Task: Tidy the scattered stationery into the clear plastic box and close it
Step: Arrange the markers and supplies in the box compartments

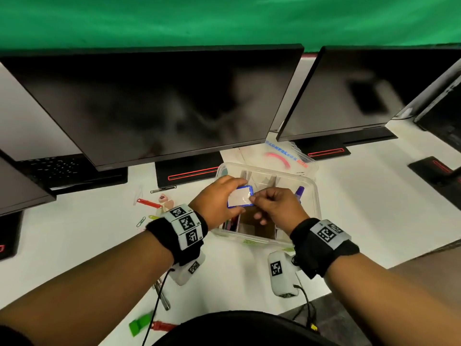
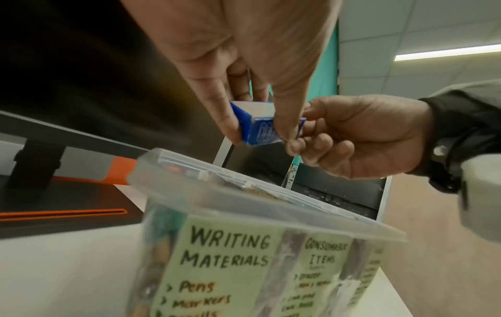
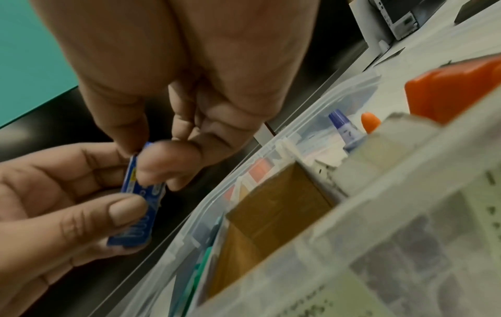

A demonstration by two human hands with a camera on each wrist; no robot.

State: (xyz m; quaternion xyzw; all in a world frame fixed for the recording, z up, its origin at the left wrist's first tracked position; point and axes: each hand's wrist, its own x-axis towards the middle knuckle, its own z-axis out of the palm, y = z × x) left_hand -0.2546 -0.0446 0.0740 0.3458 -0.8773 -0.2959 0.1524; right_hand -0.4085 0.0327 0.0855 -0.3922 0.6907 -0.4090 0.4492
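A small blue and white box [image 1: 240, 196] [image 2: 257, 124] [image 3: 141, 203] hangs over the open clear plastic box [image 1: 315, 211] [image 2: 244, 199] [image 3: 271, 150]. My left hand [image 1: 219, 199] [image 2: 252, 70] [image 3: 54, 206] grips it by its long edges. My right hand [image 1: 274, 208] [image 2: 360, 139] [image 3: 176, 111] pinches its right end between thumb and forefinger. The clear box has dividers and labelled compartments; a purple-capped bottle [image 1: 299, 192] [image 3: 345, 130] stands inside. Its lid [image 1: 282, 156] lies behind it.
Loose items lie on the white desk left of the box: a red clip [image 1: 149, 203], paper clips [image 1: 141, 221], a pink eraser [image 1: 166, 202]. A green piece [image 1: 141, 323] and a red one [image 1: 163, 326] lie near the front edge. Dark monitors [image 1: 154, 101] stand behind.
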